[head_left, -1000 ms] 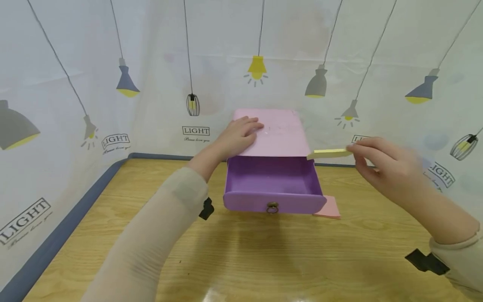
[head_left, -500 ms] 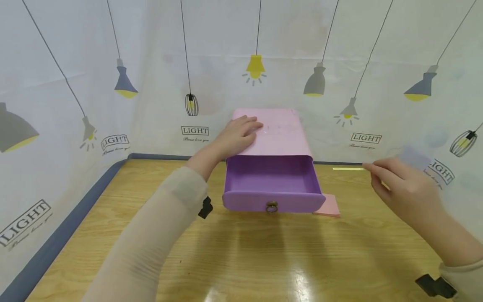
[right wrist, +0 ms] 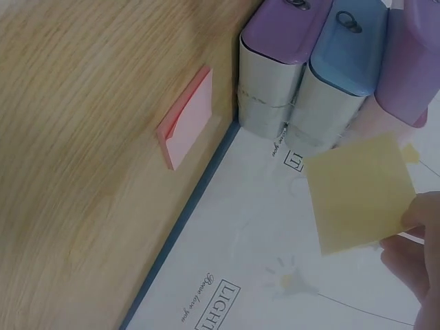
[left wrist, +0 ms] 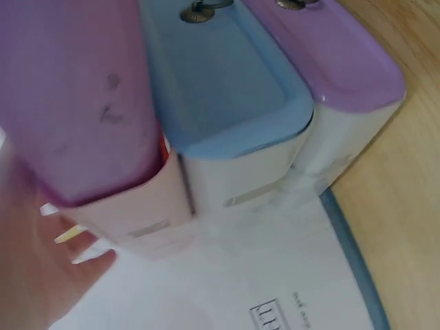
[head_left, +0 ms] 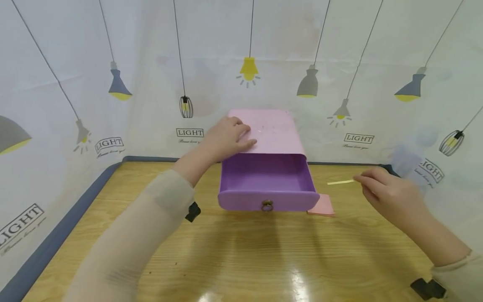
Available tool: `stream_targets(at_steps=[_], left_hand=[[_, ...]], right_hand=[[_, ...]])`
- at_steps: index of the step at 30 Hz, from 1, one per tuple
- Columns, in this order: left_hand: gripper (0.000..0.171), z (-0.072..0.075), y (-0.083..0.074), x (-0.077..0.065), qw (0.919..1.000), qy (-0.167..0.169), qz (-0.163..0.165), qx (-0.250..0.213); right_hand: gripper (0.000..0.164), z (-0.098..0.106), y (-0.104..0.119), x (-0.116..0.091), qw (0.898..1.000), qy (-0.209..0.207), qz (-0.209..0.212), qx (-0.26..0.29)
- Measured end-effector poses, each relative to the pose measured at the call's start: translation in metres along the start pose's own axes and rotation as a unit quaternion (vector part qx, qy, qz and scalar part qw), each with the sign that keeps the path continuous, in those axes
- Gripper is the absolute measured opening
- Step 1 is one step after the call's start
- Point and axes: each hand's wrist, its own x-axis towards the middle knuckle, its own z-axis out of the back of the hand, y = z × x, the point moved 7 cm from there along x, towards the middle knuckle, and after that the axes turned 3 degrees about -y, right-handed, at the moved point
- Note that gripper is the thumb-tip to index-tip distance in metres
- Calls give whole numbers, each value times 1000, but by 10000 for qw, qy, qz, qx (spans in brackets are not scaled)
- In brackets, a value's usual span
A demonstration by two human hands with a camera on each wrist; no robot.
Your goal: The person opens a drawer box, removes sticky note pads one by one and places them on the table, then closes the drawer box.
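Note:
A stacked drawer unit with a pink top (head_left: 277,132) stands at the middle of the table in the head view. Its uppermost purple drawer (head_left: 266,174) is pulled out, and I see nothing lying inside. My left hand (head_left: 226,140) rests on the left side of the pink top. To the right of the unit, my right hand (head_left: 396,199) pinches a yellow sticky note pad (right wrist: 361,196) by one edge; it looks like a thin strip in the head view. A pink sticky note pad (head_left: 322,204) lies on the table beside the unit, below the drawer's right corner.
Below the open drawer, the wrist views show a blue drawer (left wrist: 227,82) and another purple drawer (left wrist: 344,62), both pushed in. Behind the unit rises a white backdrop (head_left: 211,42) printed with lamps. The wooden table (head_left: 234,256) spreads out in front.
My right hand has moved right and down, taking the yellow sticky note pad away from the unit's corner. My left hand stays on the pink top, its thumb now spread more. The head view has shifted slightly.

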Motion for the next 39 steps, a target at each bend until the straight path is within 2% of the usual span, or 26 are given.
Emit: stream_targets(at_steps=[4,8,10,13,20,22,24,25,26,29,32,34,37,39], left_hand=[[91,-2,5,-11,9983,571,152,-22],[104,-4,15,-23,9939,912,593,-175],[102,-7,18,-27,9907,1063,794,-292],[95,-13,20,-32,9834,1296,1017,-755],[89,-21,22,-35,9736,1384,1041,-1487],[89,-23,23,-35,9706,1389,1052,-1658],[90,-24,24,-36,9674,1401,1059,-1826],[90,-25,24,-36,9663,1405,1055,-1883],[90,-26,24,-36,9653,1407,1064,-1924],[89,-27,25,-37,9643,1409,1095,-1957],[88,-29,26,-37,9636,1412,1138,-1965],[88,-29,27,-37,9631,1411,1158,-1978],[88,-30,27,-38,9625,1382,1188,-2011],[88,-30,27,-38,9631,1349,1221,-1981]], right_hand=[[41,-2,0,-2,9999,26,-10,107],[44,-5,-1,-5,9998,90,-48,143],[45,-7,-2,-7,9998,137,-69,144],[45,-10,-5,-10,9995,257,-123,113],[49,-23,-21,-29,9976,577,-363,122],[37,-29,-29,-38,9961,727,-498,107],[18,-36,-36,-48,9928,964,-700,90],[9,-41,-40,-54,9903,1125,-811,99],[8,-45,-44,-60,9869,1316,-927,96],[22,-58,-51,-78,9753,1849,-1204,102],[19,-68,-57,-92,9612,2336,-1461,158],[17,-74,-61,-100,9478,2727,-1643,177],[17,-84,-63,-110,9270,3358,-1659,213],[22,-92,-62,-115,9176,3658,-1515,340]])
